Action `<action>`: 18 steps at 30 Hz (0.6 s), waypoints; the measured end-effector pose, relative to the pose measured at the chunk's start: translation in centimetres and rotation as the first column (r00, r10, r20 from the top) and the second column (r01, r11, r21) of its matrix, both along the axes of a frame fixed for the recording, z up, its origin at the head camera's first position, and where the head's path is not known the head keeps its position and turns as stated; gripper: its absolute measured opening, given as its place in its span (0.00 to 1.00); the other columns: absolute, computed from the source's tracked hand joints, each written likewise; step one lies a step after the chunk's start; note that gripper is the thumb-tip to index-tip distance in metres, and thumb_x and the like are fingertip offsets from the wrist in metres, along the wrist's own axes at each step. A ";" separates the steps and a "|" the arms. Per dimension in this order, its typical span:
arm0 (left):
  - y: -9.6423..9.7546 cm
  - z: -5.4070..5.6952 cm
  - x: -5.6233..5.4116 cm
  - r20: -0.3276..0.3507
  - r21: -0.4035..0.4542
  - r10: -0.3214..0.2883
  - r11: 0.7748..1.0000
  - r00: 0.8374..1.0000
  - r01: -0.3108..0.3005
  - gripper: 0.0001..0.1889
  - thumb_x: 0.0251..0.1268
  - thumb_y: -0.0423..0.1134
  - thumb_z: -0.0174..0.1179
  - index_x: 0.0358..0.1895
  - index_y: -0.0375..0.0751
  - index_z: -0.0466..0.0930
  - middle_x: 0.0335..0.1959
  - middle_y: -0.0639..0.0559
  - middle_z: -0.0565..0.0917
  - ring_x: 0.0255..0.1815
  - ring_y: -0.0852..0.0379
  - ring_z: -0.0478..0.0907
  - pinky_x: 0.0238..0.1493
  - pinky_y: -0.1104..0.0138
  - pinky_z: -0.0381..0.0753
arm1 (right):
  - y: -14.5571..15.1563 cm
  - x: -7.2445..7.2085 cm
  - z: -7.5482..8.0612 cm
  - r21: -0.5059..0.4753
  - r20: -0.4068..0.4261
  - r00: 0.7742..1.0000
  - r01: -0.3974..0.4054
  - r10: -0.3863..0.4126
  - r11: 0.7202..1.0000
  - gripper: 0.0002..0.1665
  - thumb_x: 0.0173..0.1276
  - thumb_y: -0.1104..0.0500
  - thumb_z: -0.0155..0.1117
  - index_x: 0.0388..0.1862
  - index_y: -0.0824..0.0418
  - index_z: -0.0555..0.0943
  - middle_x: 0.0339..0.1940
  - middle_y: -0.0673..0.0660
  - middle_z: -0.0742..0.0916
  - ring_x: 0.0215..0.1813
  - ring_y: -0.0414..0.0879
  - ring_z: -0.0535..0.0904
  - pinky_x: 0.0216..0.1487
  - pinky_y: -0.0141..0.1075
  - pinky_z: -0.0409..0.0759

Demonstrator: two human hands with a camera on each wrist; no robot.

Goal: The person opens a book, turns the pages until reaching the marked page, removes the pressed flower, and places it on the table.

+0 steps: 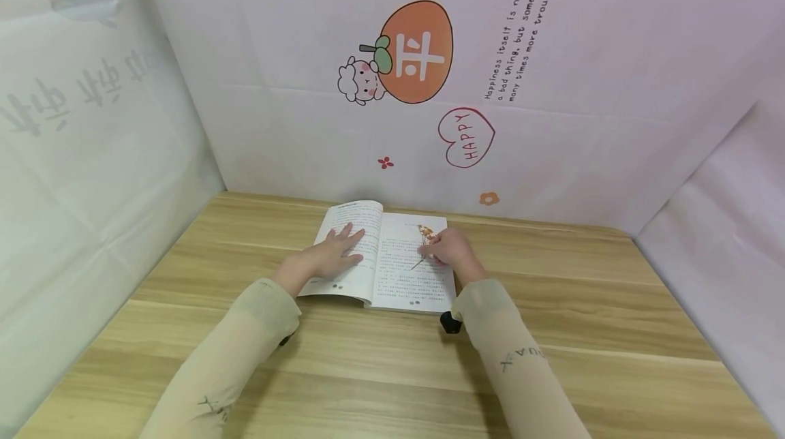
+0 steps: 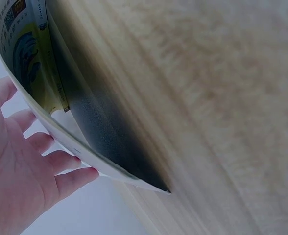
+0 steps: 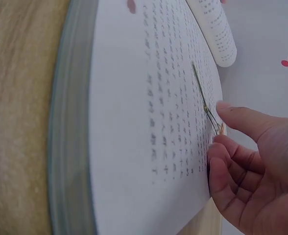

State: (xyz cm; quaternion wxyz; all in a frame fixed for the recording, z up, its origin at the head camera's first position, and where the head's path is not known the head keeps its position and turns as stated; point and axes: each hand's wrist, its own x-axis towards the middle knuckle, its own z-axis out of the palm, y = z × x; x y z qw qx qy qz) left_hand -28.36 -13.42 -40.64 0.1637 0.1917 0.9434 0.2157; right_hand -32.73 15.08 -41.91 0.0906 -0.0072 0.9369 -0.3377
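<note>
An open book (image 1: 407, 289) lies on the table, its left pages curving up off the surface. My left hand (image 1: 334, 255) rests on the left page with fingers spread, pressing it outward. In the left wrist view, the fingers (image 2: 68, 180) lie against the outside of the curved pages. Over the right page, my right hand (image 1: 450, 248) holds a small dried flower sprig (image 1: 427, 232) between thumb and curled fingers. Its thin stem (image 3: 198, 81) slants across the printed text in the right wrist view. The fingers partly hide the flower head there.
The wood-grain table (image 1: 368, 371) stretches out on both sides of the book. A printed white cloth (image 1: 294, 118) hangs right behind the table's back edge, and further white cloth stands at left and right. A black wrist device (image 1: 450, 322) shows below the right cuff.
</note>
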 end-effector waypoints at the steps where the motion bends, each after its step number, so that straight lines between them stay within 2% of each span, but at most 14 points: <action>1: 0.0 0.0 0.0 -0.001 0.001 -0.002 1.000 1.000 0.002 0.35 0.84 0.51 0.44 0.85 0.46 0.43 0.84 0.37 0.35 0.80 0.25 0.31 0.73 0.30 0.42 | -0.1 0.0 0.1 0.010 0.004 1.000 -0.001 0.001 1.000 0.27 0.67 0.53 0.75 0.13 0.58 0.73 0.12 0.49 0.74 0.18 0.41 0.67 0.23 0.32 0.67; 6: 0.0 0.1 0.1 -0.010 0.006 -0.009 1.000 1.000 0.009 0.35 0.85 0.51 0.44 0.85 0.45 0.43 0.84 0.36 0.35 0.79 0.24 0.32 0.73 0.30 0.43 | -0.2 0.2 0.4 0.041 -0.004 1.000 -0.008 0.008 0.999 0.21 0.67 0.56 0.75 0.18 0.61 0.79 0.13 0.50 0.75 0.19 0.41 0.69 0.24 0.32 0.67; 15: -0.1 0.2 0.1 -0.009 0.009 -0.004 1.000 1.000 0.004 0.35 0.85 0.51 0.44 0.85 0.46 0.43 0.84 0.37 0.35 0.79 0.24 0.32 0.73 0.30 0.43 | 0.4 0.3 0.7 0.035 -0.011 1.000 -0.016 0.017 0.999 0.11 0.66 0.59 0.75 0.32 0.67 0.88 0.20 0.53 0.84 0.25 0.42 0.76 0.30 0.33 0.75; 18: -0.1 0.1 0.1 -0.007 0.010 -0.006 1.000 1.000 0.006 0.35 0.85 0.51 0.44 0.85 0.46 0.43 0.84 0.37 0.35 0.79 0.24 0.32 0.73 0.30 0.43 | 0.5 0.3 1.0 0.043 0.000 1.000 -0.024 0.024 0.999 0.11 0.66 0.60 0.75 0.28 0.67 0.87 0.18 0.53 0.83 0.24 0.42 0.76 0.30 0.34 0.75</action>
